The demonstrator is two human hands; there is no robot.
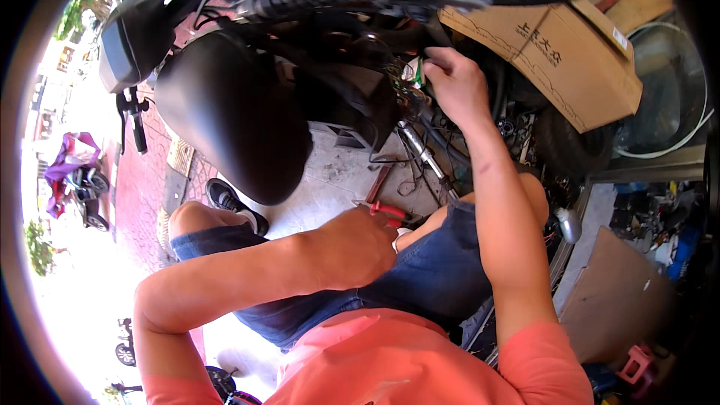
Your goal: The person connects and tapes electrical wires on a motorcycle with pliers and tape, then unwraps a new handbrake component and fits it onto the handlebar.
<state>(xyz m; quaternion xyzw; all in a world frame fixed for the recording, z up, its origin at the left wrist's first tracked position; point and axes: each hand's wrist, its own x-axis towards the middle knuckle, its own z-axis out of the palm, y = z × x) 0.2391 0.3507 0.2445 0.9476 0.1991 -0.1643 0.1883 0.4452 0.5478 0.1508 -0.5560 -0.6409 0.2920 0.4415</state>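
My right hand reaches into the black scooter body beside exposed wires. Its fingers are curled at a small green-and-white item, their grip partly hidden. My left hand is curled above my lap, fingers mostly hidden, next to red-handled pliers; whether it grips them or something else is unclear. A black seat-shaped panel hangs left of the wiring. Below the wires runs a silver rod, with a reddish-handled tool on the floor.
A cardboard box leans at upper right over a tyre. Cluttered parts, a brown board and a pink stool are at right. A covered scooter stands on the sunlit pavement at left.
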